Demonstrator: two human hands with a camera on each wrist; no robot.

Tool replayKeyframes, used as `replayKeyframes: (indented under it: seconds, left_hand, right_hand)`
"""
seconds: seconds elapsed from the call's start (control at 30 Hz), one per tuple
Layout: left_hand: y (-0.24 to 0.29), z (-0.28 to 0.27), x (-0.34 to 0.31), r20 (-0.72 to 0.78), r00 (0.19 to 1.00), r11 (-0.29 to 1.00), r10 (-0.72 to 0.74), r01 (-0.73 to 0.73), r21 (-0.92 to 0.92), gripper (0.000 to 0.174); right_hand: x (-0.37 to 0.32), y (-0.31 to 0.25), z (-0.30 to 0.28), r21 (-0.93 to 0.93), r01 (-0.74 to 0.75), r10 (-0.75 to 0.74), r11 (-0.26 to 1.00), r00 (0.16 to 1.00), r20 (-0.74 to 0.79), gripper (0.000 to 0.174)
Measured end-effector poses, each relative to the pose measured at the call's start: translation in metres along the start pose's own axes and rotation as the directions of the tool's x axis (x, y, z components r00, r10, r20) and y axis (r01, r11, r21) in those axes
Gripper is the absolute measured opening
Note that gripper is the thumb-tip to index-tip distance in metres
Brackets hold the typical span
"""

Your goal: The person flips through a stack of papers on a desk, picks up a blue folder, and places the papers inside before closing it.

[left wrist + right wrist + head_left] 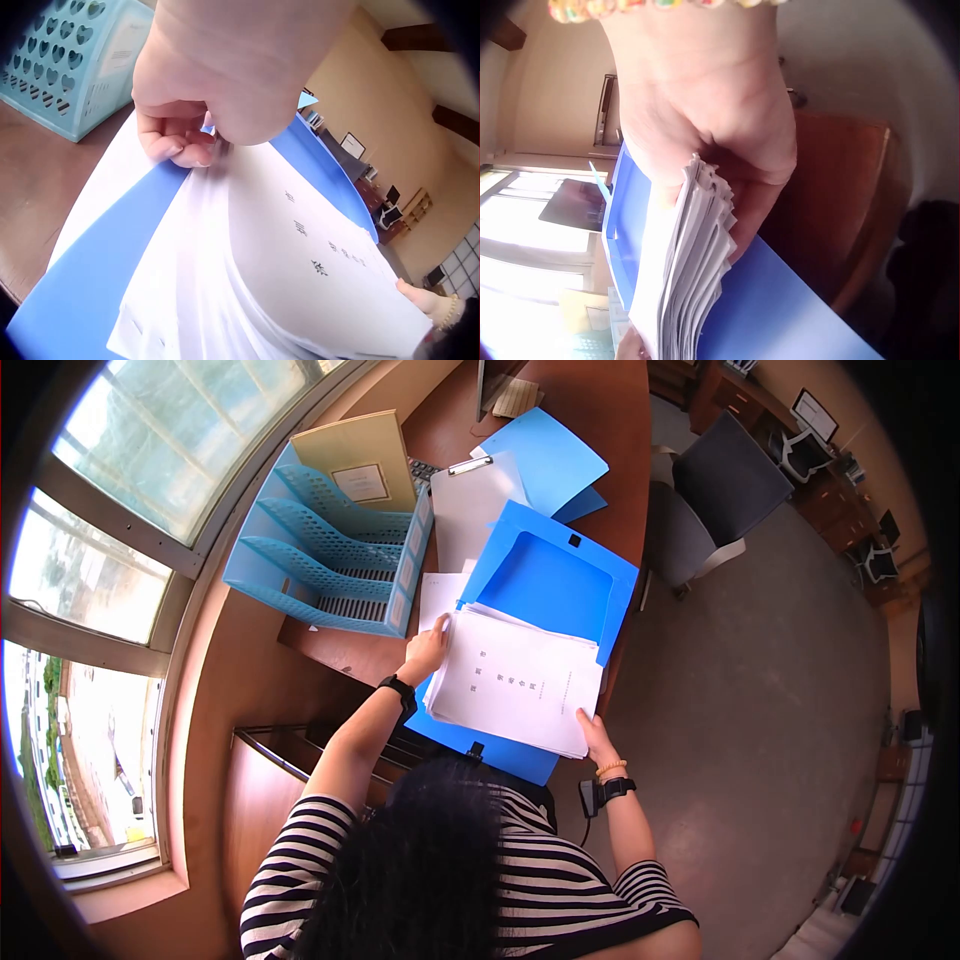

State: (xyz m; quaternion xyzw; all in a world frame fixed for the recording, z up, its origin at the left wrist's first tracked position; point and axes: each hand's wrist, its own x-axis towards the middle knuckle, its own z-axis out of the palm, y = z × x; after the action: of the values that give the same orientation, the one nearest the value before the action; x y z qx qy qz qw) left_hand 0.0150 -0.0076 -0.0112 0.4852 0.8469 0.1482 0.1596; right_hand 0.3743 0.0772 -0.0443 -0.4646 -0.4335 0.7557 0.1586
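Firstly, file rack (412,560): light blue, stands at near left corner of the table (600,420).
Left hand (425,650): curled, grips left edge of the paper stack (515,680).
Clipboard (470,520): lies just beside the rack.
Paper stack: printed white sheets, above the file box (545,585).
File box: blue, open, reaches past the table's near edge.
Right hand (597,740): grips the stack's near right corner.

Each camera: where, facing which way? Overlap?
Head: on the head, facing forward and down at paper stack and blue folder; shows hair, striped sleeves, left hand, right hand.
Left wrist: on wrist, looking across the paper stack; shows both hands.
Right wrist: on wrist, looking at paper stack's edge; shows both hands, bracelet.
Wrist views share: paper stack, blue folder.
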Motion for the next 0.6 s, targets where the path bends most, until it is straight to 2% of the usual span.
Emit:
replayKeyframes:
  seconds: [0.07,0.1,0.17,0.27,0.43,0.57,0.6]
  left_hand:
    - [-0.001,-0.004,-0.002,-0.032,0.993,0.993,-0.118,0.117,-0.02,0.025]
    - [-0.007,-0.003,-0.001,-0.033,0.993,0.993,-0.117,0.117,-0.021,0.025]
    - [-0.02,0.003,0.001,0.106,0.994,0.999,-0.029,0.027,0.024,0.023]
    - [-0.01,-0.012,-0.008,0.183,0.982,0.997,-0.05,0.04,0.06,0.023]
    - [-0.021,-0.007,-0.009,0.205,0.977,0.994,0.053,-0.071,0.085,0.023]
    - [-0.025,-0.002,-0.008,0.305,0.948,0.993,0.092,-0.108,0.038,0.023]
    - [-0.022,-0.001,-0.013,0.329,0.944,0.991,0.016,0.029,-0.132,0.024]
  right_hand:
    - [-0.002,-0.005,0.004,0.002,0.005,-0.005,1.0,1.0,-0.022,0.037]
    - [-0.002,-0.006,0.005,0.005,0.009,-0.009,1.0,0.999,-0.041,0.037]
    - [0.001,-0.007,0.01,0.036,0.028,-0.025,0.999,0.997,-0.077,0.037]
    - [0.008,-0.009,0.011,0.103,0.061,-0.047,0.993,0.99,-0.129,0.037]
    - [0.027,-0.008,-0.004,0.159,0.092,-0.067,0.983,0.986,-0.155,0.039]
    - [0.032,-0.015,-0.006,0.181,0.05,-0.023,0.982,0.988,-0.151,0.039]
    - [0.034,-0.015,-0.006,0.18,0.051,-0.024,0.982,0.988,-0.151,0.039]
